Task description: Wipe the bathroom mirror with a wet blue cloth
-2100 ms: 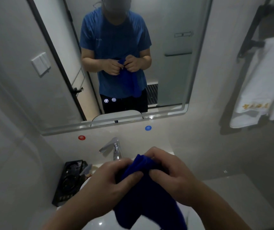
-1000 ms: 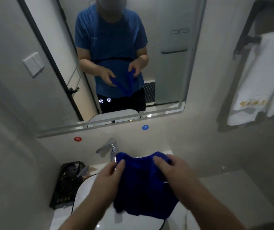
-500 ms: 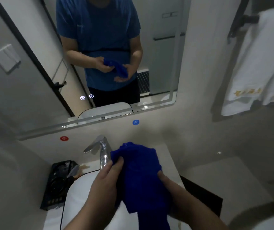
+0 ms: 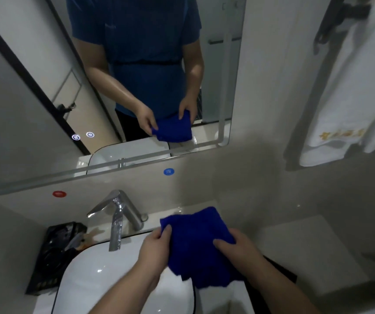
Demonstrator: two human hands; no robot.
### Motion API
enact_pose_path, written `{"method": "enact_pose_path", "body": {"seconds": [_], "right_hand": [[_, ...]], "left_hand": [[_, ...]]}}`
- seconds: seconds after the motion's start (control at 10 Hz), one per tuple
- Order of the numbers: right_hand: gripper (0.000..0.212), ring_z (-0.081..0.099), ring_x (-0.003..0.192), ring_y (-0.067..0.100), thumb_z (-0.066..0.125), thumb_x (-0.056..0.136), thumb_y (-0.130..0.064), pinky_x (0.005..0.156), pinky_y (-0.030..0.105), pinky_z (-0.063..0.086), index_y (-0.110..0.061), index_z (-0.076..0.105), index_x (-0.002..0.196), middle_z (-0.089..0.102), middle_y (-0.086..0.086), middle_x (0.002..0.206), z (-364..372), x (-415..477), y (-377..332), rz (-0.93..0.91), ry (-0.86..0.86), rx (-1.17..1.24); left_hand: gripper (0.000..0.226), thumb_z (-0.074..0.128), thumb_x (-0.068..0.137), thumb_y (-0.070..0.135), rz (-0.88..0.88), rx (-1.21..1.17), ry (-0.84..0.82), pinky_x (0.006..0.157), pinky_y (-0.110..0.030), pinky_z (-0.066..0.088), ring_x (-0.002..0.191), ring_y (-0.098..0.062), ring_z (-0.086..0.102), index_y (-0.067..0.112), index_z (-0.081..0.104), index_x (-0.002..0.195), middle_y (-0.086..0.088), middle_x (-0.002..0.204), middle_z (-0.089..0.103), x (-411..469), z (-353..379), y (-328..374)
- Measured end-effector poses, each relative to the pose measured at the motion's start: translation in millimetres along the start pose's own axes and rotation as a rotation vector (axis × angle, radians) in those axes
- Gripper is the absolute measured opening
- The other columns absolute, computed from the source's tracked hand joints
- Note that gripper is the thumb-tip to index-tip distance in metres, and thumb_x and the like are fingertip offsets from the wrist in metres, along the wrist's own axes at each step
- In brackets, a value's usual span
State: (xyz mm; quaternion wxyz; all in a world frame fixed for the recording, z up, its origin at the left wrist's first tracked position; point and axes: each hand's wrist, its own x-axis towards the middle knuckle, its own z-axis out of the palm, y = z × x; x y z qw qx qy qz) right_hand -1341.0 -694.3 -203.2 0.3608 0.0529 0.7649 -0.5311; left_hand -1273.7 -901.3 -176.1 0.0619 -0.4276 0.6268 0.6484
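A blue cloth (image 4: 195, 243) is held spread between both hands, above the right rim of the white sink (image 4: 95, 279). My left hand (image 4: 156, 250) pinches its left edge. My right hand (image 4: 238, 250) grips its right edge, thumb on top. The bathroom mirror (image 4: 34, 105) fills the wall above and reflects a person in a blue shirt holding the same cloth. The cloth is well below the mirror's lower edge and does not touch the glass.
A chrome faucet (image 4: 118, 218) stands left of the cloth. A black tray (image 4: 52, 254) with small items sits on the counter at the left. White towels (image 4: 349, 91) hang on a rack at the right. Red and blue dots mark the wall.
The bunched cloth has been opened out and shifted right of the faucet. My hands moved apart to its two edges. The view tilted downward, so more of the sink shows.
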Motion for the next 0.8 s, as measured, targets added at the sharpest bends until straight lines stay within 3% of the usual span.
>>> {"method": "enact_pose_path", "body": {"seconds": [0.1, 0.2, 0.3, 0.4, 0.5, 0.6, 0.8], "right_hand": [[0.036, 0.076, 0.099, 0.026, 0.071, 0.098, -0.029, 0.090, 0.047, 0.064, -0.017, 0.065, 0.132, 0.076, 0.006, 0.113, -15.2, 34.5, -22.8, -0.031, 0.012, 0.087], [0.069, 0.063, 0.117, 0.027, 0.056, 0.107, -0.045, 0.090, 0.030, 0.056, -0.011, 0.033, 0.162, 0.057, 0.014, 0.149, -20.8, 61.1, -36.1, 0.054, 0.007, -0.099], [0.071, 0.058, 0.126, 0.030, 0.050, 0.109, -0.047, 0.093, 0.032, 0.048, -0.008, 0.026, 0.164, 0.052, 0.014, 0.152, -26.1, 66.5, -30.0, -0.065, 0.195, -0.403], [0.043, 0.056, 0.089, 0.006, 0.049, 0.111, -0.034, 0.082, 0.029, 0.046, -0.012, 0.050, 0.148, 0.054, -0.003, 0.113, -16.9, 62.8, -21.6, -0.196, 0.118, -0.382], [0.051, 0.057, 0.113, 0.013, 0.050, 0.109, -0.036, 0.094, 0.029, 0.047, -0.018, 0.044, 0.156, 0.055, 0.004, 0.145, -5.4, 61.6, -14.0, -0.265, 0.118, -0.461], [0.061, 0.051, 0.139, 0.024, 0.049, 0.108, -0.040, 0.113, 0.040, 0.047, -0.020, 0.033, 0.164, 0.041, 0.005, 0.163, 10.2, 54.8, -13.3, -0.231, 0.087, -0.488], [0.063, 0.050, 0.141, 0.027, 0.048, 0.107, -0.044, 0.116, 0.045, 0.047, -0.020, 0.035, 0.163, 0.039, 0.008, 0.164, 31.2, 33.8, -0.3, -0.262, 0.123, -0.579]], "left_hand": [[0.027, 0.053, 0.110, 0.033, 0.078, 0.048, 0.006, 0.103, -0.054, 0.059, 0.106, -0.030, 0.076, 0.016, 0.075, 0.115, -0.008, 0.109, 0.081, 34.7, 14.1, 24.7], [0.057, 0.045, 0.110, 0.042, 0.056, 0.394, 0.037, 0.119, -0.040, 0.043, 0.138, -0.035, 0.057, 0.011, 0.046, 0.158, -0.015, 0.153, 0.056, 61.9, 25.9, 29.4], [0.065, 0.042, 0.111, 0.043, 0.090, 0.541, 0.095, 0.123, -0.035, 0.031, 0.154, -0.030, 0.040, 0.011, 0.031, 0.166, -0.012, 0.170, 0.037, 62.0, 22.8, 11.3], [0.056, 0.045, 0.111, 0.036, 0.282, 0.582, 0.120, 0.131, -0.037, 0.027, 0.157, -0.016, 0.035, 0.021, 0.038, 0.164, 0.001, 0.170, 0.038, 41.6, 6.3, -21.5], [0.054, 0.045, 0.111, 0.034, 0.374, 0.638, 0.135, 0.132, -0.036, 0.024, 0.159, -0.012, 0.029, 0.024, 0.039, 0.164, 0.005, 0.171, 0.036, 30.8, -5.3, -34.7], [0.053, 0.045, 0.111, 0.037, 0.419, 0.628, 0.142, 0.132, -0.037, 0.024, 0.159, -0.011, 0.029, 0.027, 0.040, 0.163, 0.005, 0.171, 0.037, 24.3, -11.8, -35.4], [0.056, 0.046, 0.111, 0.038, 0.537, 0.656, 0.130, 0.133, -0.034, 0.021, 0.160, -0.010, 0.027, 0.027, 0.038, 0.164, 0.005, 0.172, 0.035, 2.6, -25.1, -40.0]]}}
